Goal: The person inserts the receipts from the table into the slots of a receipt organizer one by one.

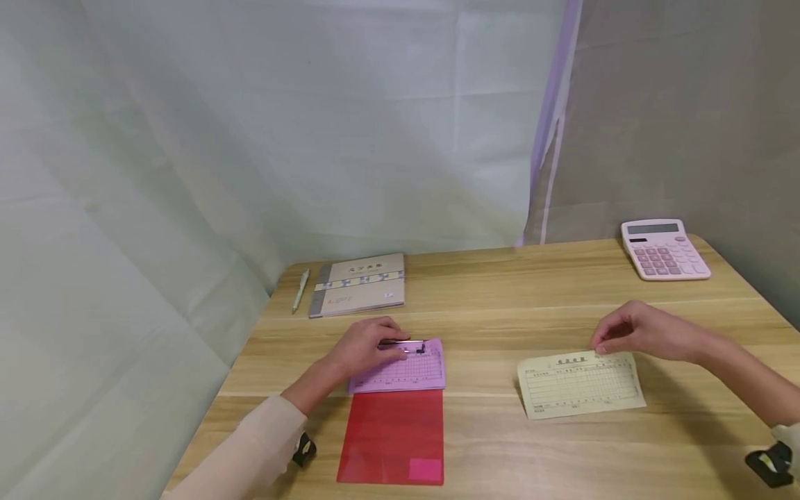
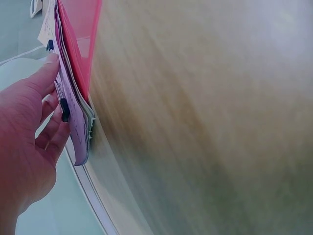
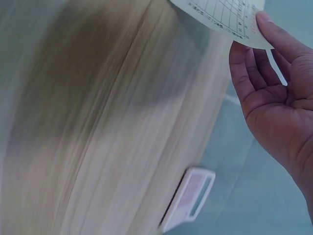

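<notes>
A red clipboard (image 1: 390, 434) lies at the front left of the table, with pink printed form slips (image 1: 406, 371) under the metal clip (image 1: 412, 342) at its top. My left hand (image 1: 365, 347) grips that clip, fingers and thumb bent about it. The left wrist view shows several paper layers (image 2: 77, 105) beneath the clip's black ends. To the right, my right hand (image 1: 650, 330) pinches the top edge of a pale yellow form slip (image 1: 581, 389) between thumb and fingers. The slip tilts, apart from the clipboard.
A pen (image 1: 301, 290) and a beige account book (image 1: 362, 285) lie at the back left. In the back right corner sits a pink and white calculator (image 1: 665, 251). Pale curtains (image 1: 375, 139) hang behind the wooden table (image 1: 487, 298).
</notes>
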Action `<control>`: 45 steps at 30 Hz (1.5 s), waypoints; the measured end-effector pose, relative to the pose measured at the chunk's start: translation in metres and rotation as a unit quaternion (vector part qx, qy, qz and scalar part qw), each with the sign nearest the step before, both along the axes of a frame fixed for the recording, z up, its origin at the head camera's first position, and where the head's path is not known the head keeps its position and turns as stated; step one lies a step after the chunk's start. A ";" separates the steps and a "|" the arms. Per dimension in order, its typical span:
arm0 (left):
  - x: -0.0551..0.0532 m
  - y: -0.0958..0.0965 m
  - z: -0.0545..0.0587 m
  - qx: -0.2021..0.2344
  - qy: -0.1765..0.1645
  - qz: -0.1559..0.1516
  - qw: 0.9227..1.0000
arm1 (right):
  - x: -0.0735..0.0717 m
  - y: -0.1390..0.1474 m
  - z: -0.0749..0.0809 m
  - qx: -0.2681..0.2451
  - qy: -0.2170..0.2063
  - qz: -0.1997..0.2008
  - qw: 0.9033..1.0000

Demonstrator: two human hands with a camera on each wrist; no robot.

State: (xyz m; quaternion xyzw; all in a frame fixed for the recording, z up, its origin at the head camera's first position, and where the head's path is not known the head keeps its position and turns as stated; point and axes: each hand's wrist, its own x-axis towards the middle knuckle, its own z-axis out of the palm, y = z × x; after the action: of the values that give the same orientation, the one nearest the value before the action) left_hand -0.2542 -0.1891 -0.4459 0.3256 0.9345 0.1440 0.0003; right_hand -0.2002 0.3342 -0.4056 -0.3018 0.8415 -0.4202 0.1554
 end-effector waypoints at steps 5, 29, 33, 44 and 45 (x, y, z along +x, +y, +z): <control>-0.001 0.000 -0.002 0.000 -0.001 0.000 1.000 | -0.008 -0.022 -0.008 -0.018 -0.022 -0.009 1.000; -0.001 -0.001 -0.003 0.008 -0.007 0.004 1.000 | 0.008 -0.041 -0.013 0.066 0.066 -0.180 0.979; -0.001 -0.001 -0.003 0.010 -0.004 0.000 1.000 | 0.014 -0.032 -0.011 0.074 0.042 -0.178 0.980; 0.000 -0.001 -0.001 0.010 -0.001 0.000 1.000 | 0.030 -0.028 -0.011 0.069 -0.019 -0.214 0.974; 0.000 0.000 -0.001 0.010 -0.002 0.001 1.000 | 0.031 -0.029 -0.013 0.063 -0.019 -0.216 0.974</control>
State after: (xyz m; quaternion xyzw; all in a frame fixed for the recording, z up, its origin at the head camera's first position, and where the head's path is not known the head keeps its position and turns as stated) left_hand -0.2540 -0.1895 -0.4464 0.3240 0.9335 0.1537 -0.0009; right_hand -0.1693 0.3051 -0.4181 -0.0946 0.9083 -0.3961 0.0959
